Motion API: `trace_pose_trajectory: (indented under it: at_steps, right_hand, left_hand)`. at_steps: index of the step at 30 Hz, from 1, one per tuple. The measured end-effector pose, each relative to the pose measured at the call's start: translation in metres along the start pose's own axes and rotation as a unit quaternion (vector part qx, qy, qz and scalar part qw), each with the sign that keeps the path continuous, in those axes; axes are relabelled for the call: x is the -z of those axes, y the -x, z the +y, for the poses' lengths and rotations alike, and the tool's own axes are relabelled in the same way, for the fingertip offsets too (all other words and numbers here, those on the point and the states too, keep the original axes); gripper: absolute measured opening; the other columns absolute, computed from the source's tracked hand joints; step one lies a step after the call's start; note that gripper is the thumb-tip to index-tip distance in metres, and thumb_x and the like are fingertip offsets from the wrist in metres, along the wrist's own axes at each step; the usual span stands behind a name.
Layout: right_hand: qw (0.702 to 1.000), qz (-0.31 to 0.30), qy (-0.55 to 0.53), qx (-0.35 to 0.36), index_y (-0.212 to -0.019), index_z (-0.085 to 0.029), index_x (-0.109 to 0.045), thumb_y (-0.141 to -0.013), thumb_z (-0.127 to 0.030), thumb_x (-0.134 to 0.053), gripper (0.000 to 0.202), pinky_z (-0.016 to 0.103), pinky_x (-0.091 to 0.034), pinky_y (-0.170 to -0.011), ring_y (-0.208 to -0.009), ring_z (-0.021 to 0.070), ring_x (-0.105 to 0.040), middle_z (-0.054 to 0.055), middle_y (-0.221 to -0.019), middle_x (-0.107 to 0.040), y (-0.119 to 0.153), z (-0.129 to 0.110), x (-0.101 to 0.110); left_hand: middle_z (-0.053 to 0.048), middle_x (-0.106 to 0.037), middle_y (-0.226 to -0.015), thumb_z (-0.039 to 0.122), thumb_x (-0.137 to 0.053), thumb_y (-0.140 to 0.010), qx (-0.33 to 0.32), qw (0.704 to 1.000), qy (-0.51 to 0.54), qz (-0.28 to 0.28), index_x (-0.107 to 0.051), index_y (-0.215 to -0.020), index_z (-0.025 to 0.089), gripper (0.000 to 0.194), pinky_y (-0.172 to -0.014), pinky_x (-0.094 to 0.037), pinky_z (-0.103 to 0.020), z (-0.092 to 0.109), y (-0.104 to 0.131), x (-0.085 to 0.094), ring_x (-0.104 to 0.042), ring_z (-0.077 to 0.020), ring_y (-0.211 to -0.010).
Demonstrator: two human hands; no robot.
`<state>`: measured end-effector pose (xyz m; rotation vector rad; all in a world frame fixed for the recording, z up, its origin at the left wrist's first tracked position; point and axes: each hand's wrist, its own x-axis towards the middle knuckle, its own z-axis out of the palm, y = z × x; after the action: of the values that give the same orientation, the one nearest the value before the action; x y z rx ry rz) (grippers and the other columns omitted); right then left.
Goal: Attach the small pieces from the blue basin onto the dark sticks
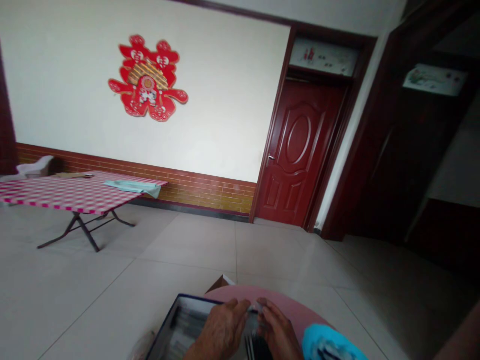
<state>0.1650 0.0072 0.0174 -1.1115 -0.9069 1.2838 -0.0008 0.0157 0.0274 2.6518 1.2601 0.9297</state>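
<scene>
My left hand (226,325) and my right hand (278,327) meet at the bottom middle over a pink round tabletop (270,295). Their fingertips pinch a small clear, shiny piece (254,307) from both sides; its kind is too blurred to tell. Below the hands is a black thing with pale stripes (257,346), partly covered by my fingers. Beside my left hand stands an open box with a dark blue rim (165,320), holding blurred greyish items. To the right of my right hand lies a bright blue wrapper or bag (330,340) with dark and pale things in it.
A brown cardboard flap (221,282) sticks up behind the pink top. Further off, a folding table with a red-and-white checked cover (67,192) bears a pale green cloth (133,187). A red door (300,150) is in the far wall; tiled floor (187,245) lies between.
</scene>
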Motion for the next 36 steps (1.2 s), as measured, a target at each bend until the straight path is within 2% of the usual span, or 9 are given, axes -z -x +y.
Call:
trace_pose_trajectory:
  at_steps: [5,12,16,21,23,26,30,33,36]
  right_hand:
    - [1.000,0.006,0.026,0.015,-0.094,-0.020,-0.066,-0.060,-0.051,-0.068,0.046,0.028,-0.049,-0.063,-0.078,0.0199,-0.058,0.006,-0.092,-0.065,0.002,0.000,0.008]
    - [0.991,-0.020,0.131,0.029,-0.089,-0.020,-0.067,-0.065,-0.047,-0.062,0.037,0.028,-0.047,-0.062,-0.068,0.0184,-0.057,0.002,-0.072,-0.063,0.007,-0.006,0.001]
    - [0.974,-0.022,0.212,0.075,-0.084,-0.019,-0.068,-0.066,-0.041,-0.060,0.030,0.025,-0.041,-0.053,-0.054,0.0153,-0.050,-0.003,-0.054,-0.054,0.011,-0.010,-0.003]
    - [0.976,-0.006,0.207,0.065,-0.090,-0.019,-0.066,-0.067,-0.046,-0.060,0.036,0.026,-0.043,-0.055,-0.059,0.0166,-0.053,-0.002,-0.059,-0.059,0.010,-0.008,-0.003]
    - [0.982,-0.008,0.178,0.059,-0.094,-0.019,-0.066,-0.068,-0.049,-0.060,0.041,0.026,-0.046,-0.062,-0.071,0.0192,-0.059,0.002,-0.072,-0.065,0.010,-0.006,-0.002]
    - [0.991,-0.041,0.111,0.060,-0.100,-0.019,-0.066,-0.069,-0.051,-0.059,0.045,0.028,-0.048,-0.073,-0.093,0.0223,-0.058,0.006,-0.099,-0.065,0.012,-0.005,-0.001]
    - [0.992,-0.108,0.050,0.047,-0.106,-0.021,-0.062,-0.075,-0.048,-0.056,0.042,0.029,-0.048,-0.074,-0.093,0.0213,-0.059,0.007,-0.104,-0.065,0.018,-0.012,-0.006]
    - [0.988,-0.129,0.060,0.058,-0.103,-0.022,-0.062,-0.077,-0.049,-0.053,0.038,0.030,-0.049,-0.071,-0.085,0.0205,-0.061,0.007,-0.098,-0.066,0.023,-0.018,-0.010]
    - [0.984,-0.124,0.094,0.083,-0.096,-0.023,-0.064,-0.078,-0.051,-0.050,0.036,0.030,-0.049,-0.069,-0.080,0.0201,-0.061,0.005,-0.093,-0.066,0.024,-0.018,-0.010]
  left_hand:
    - [-0.009,-0.064,-0.083,0.022,-0.035,-0.089,0.001,0.999,-0.010,-0.041,-0.053,-0.111,0.020,0.028,-0.065,-0.048,-0.028,0.009,-0.001,0.006,-0.063,-0.0208,-0.075]
    - [-0.008,-0.065,-0.087,0.020,-0.037,-0.087,0.005,0.998,0.005,-0.063,-0.054,-0.107,0.021,0.026,-0.066,-0.046,-0.026,0.010,0.001,0.008,-0.062,-0.0187,-0.076]
    - [-0.008,-0.065,-0.080,0.020,-0.037,-0.086,0.011,0.998,0.018,-0.052,-0.061,-0.087,0.017,0.024,-0.067,-0.043,-0.027,0.005,0.004,0.000,-0.061,-0.0199,-0.076]
    - [-0.002,-0.058,-0.059,0.024,-0.040,-0.083,0.047,0.987,0.149,-0.036,-0.059,-0.060,0.016,0.032,-0.061,-0.039,-0.024,0.001,-0.001,-0.008,-0.054,-0.0150,-0.061]
    - [0.002,-0.047,-0.047,0.029,-0.043,-0.081,0.104,0.961,0.250,-0.060,-0.056,-0.053,0.015,0.035,-0.051,-0.035,-0.023,0.002,-0.004,-0.011,-0.047,-0.0118,-0.049]
    - [0.005,-0.038,-0.039,0.040,-0.047,-0.076,0.218,0.882,0.401,-0.113,-0.055,-0.051,0.014,0.037,-0.039,-0.026,-0.022,0.006,-0.007,-0.012,-0.036,-0.0090,-0.036]
    - [0.003,-0.049,-0.045,0.048,-0.051,-0.069,0.278,0.787,0.530,-0.148,-0.059,-0.060,0.013,0.037,-0.034,-0.024,-0.020,0.013,-0.007,-0.006,-0.036,-0.0075,-0.033]
    - [0.002,-0.053,-0.048,0.050,-0.052,-0.065,0.284,0.762,0.562,-0.152,-0.060,-0.062,0.013,0.038,-0.032,-0.023,-0.019,0.016,-0.008,0.000,-0.037,-0.0062,-0.032]
    - [0.002,-0.052,-0.046,0.050,-0.051,-0.065,0.289,0.759,0.562,-0.156,-0.059,-0.059,0.014,0.038,-0.031,-0.022,-0.019,0.017,-0.008,0.000,-0.036,-0.0064,-0.031]
